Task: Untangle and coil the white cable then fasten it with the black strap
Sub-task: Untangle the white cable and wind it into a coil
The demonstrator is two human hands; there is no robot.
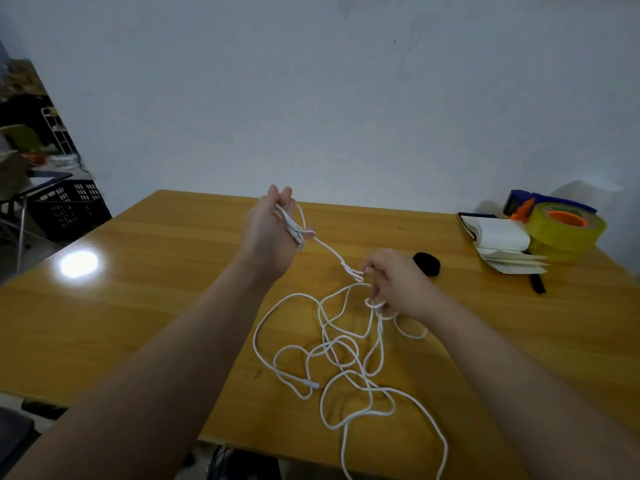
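Bare forearms (156, 358) reach in from 7 and 5 o'clock over the near edge of the table (166, 289). That edge cuts across at 6 o'clock, and one strand of the white cable (346, 362) runs over it and out of sight. The table's left edge slants up from 9 toward 11 o'clock. The far edge meets a plain pale wall (346, 81) at 12 o'clock.

The left half of the tabletop is bare wood with a bright patch of glare (79, 264) at 9 o'clock. Most of the cable lies in loose, crossing loops at centre and toward 5 o'clock.

The left hand (270, 233) is raised at 12 o'clock with its fingers nearly straight. It holds a small bundle of cable strands, and a plug tip pokes out below them. How the thumb lies I cannot tell. A single strand runs tight from there down to the right hand (401, 282), just right of centre. That hand's fingers are curled and pinch a knotted spot in the cable, with another loop caught round the lower fingers.

Just beyond the right hand, at 1 o'clock, sits the black strap (427, 262), a dark, fuzzy roll partly hidden by the knuckles. At 2 o'clock an open notebook (498, 237) touches a glossy yellow tape roll (568, 237) with an orange core, and a blue dispenser (519, 199) stands behind them. A black slotted crate (69, 206) stands off the table at 10 o'clock.

The tabletop is smooth, shiny, honey-coloured wood with a straight grain. The cable is thin, round and limp.
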